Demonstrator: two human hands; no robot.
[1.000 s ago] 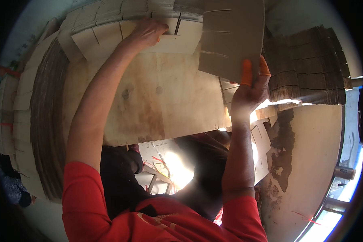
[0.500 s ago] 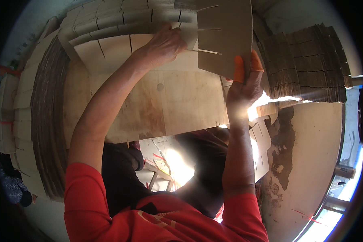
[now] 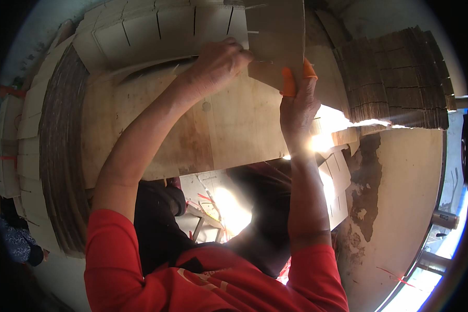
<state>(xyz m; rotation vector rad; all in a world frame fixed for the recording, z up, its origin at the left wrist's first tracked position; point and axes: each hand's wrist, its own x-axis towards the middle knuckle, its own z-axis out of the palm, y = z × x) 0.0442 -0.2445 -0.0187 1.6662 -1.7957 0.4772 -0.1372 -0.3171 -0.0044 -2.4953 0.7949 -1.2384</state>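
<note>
At the far left a tall stack (image 3: 62, 156) of flat corrugated sheets stands on edge, its fluted rims showing as fine dark lines. Beside it lies a plywood board (image 3: 234, 130), pale and stained brown near the middle, serving as the work surface. Along its far side a row of slotted card pieces (image 3: 156, 26) lies overlapped, slits facing the person — within easy reach, it seems, of either arm.

The left hand (image 3: 218, 65) is curled, fingers pressed together on the left edge of a card (image 3: 275, 39), apparently steadying it against the board. The card is a plain brown panel, held upright just past the board's far edge, with thin slits cut into its left side.

The right hand (image 3: 298, 101) comes up from below and pinches the card's lower edge; two fingertips wear orange caps (image 3: 287, 82) — probably for grip or guarding against the raw edge. With both hands on it, the card hangs between them.

At right, another stack of ridged sheets (image 3: 400, 83) sits on a patchy concrete floor (image 3: 400, 171).
</note>
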